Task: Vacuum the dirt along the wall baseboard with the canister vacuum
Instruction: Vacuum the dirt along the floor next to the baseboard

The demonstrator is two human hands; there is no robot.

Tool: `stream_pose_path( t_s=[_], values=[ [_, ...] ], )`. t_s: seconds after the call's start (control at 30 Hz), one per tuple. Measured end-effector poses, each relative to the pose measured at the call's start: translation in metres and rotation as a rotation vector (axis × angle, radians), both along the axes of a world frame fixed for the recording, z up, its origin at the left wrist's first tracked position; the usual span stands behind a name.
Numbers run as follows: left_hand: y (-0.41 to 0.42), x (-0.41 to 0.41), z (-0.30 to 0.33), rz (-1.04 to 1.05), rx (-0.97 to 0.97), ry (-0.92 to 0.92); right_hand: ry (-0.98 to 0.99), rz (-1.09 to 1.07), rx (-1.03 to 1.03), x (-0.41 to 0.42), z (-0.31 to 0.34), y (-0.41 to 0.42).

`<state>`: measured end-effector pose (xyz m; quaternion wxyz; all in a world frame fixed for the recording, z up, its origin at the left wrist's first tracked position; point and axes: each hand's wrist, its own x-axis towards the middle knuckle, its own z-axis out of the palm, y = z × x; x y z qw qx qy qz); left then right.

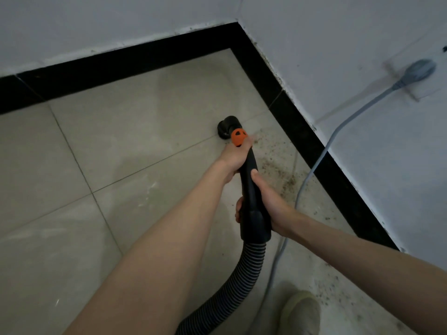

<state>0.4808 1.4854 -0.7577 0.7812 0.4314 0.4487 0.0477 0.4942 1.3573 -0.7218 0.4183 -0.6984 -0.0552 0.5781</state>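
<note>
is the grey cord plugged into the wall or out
Plugged in: the grey plug sits against the wall outlet, its cord trailing down to the floor.

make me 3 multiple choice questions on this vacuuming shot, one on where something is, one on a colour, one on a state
1. Where does the dirt lie?
A. along the right baseboard
B. on the wall
C. left of the nozzle

2. What colour is the baseboard?
A. white
B. black
C. orange

3. How is the vacuum wand held?
A. left hand only
B. lying free on the floor
C. by both hands

Answers:
1 A, specks sit beside the right baseboard.
2 B, a black strip under the wall.
3 C, left hand and right hand both grip it.
</note>
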Motion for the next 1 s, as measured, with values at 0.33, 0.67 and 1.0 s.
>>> stream_pose_path(
  t_s=[0.33,0.67,1.0],
  values=[
    [-0.013,-0.040,0.004,0.012,0.030,0.051,-0.071,0.008,0.020,-0.040,-0.005,-0.010],
    [-0.030,-0.104,0.013,0.265,-0.011,0.214,-0.145,0.344,0.031,-0.075,0.010,-0.019],
    [-0.060,-0.142,0.015,0.448,-0.003,0.270,-0.137,0.636,0.048,-0.079,0.013,-0.036]
  ],
)
